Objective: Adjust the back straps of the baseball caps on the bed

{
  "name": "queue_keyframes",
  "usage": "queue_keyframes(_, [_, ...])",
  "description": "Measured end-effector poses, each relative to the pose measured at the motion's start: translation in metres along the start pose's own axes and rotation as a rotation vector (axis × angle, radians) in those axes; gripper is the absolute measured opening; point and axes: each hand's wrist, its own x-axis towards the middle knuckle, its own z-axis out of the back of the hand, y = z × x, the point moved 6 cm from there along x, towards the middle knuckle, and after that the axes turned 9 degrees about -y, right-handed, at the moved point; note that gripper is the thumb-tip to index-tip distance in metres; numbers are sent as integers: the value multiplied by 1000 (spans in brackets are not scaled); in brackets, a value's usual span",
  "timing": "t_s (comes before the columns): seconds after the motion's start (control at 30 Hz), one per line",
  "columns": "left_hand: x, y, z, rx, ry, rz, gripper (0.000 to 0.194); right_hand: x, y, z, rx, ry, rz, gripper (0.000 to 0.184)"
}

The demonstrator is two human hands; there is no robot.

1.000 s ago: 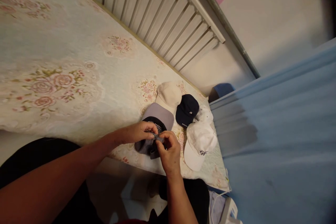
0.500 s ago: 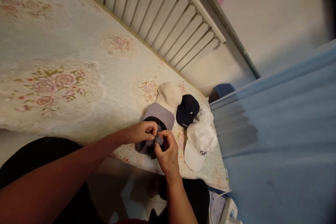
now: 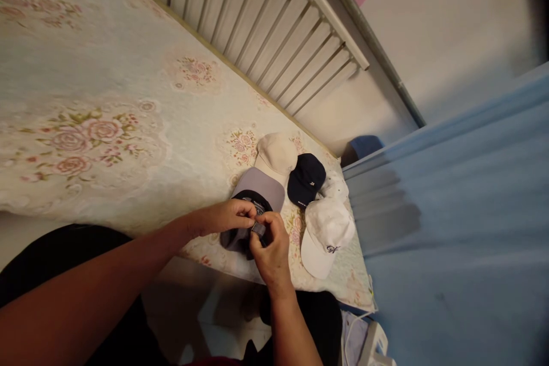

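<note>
A grey baseball cap (image 3: pixel 262 186) lies upside down near the front edge of the bed, its brim pointing away from me and its dark inside showing. Both hands meet over its back strap (image 3: pixel 258 229). My left hand (image 3: pixel 234 214) is closed in a pinch at the strap's buckle. Thumb and fingers of my right hand (image 3: pixel 273 249) grip the strap from the other side. The fingertips hide part of the buckle. Just beyond the grey cap sits a beige cap (image 3: pixel 277 154), with a navy cap (image 3: pixel 306 178) to its right.
A white cap with dark letters (image 3: pixel 328 229) and another white cap (image 3: pixel 335 186) lie at the right. The flowered bedspread (image 3: pixel 128 80) stretches left. Metal bed rails (image 3: pixel 240 11) run along the back, and a blue curtain (image 3: pixel 450 211) hangs at the right.
My fingers have shifted slightly at the strap; the left fingertips sit a little more to the right and higher against it. The caps have stayed in place.
</note>
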Motion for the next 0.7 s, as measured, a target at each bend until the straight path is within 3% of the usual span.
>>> queue_keyframes(0.23, [-2, 2, 1, 58, 13, 47, 5, -2, -3, -1, -5, 15, 12, 28])
queue_keyframes(0.47, [-1, 6, 17, 87, 41, 43, 2, -3, -9, 7, -16, -6, 1, 27])
queue_keyframes(0.6, [-4, 5, 20, 62, 57, 77, 5, -3, -4, 5, -17, -8, 15, 25])
queue_keyframes(0.7, [-5, 9, 13, 17, 114, 89, 20, -2, 0, 1, -9, 15, 15, 30])
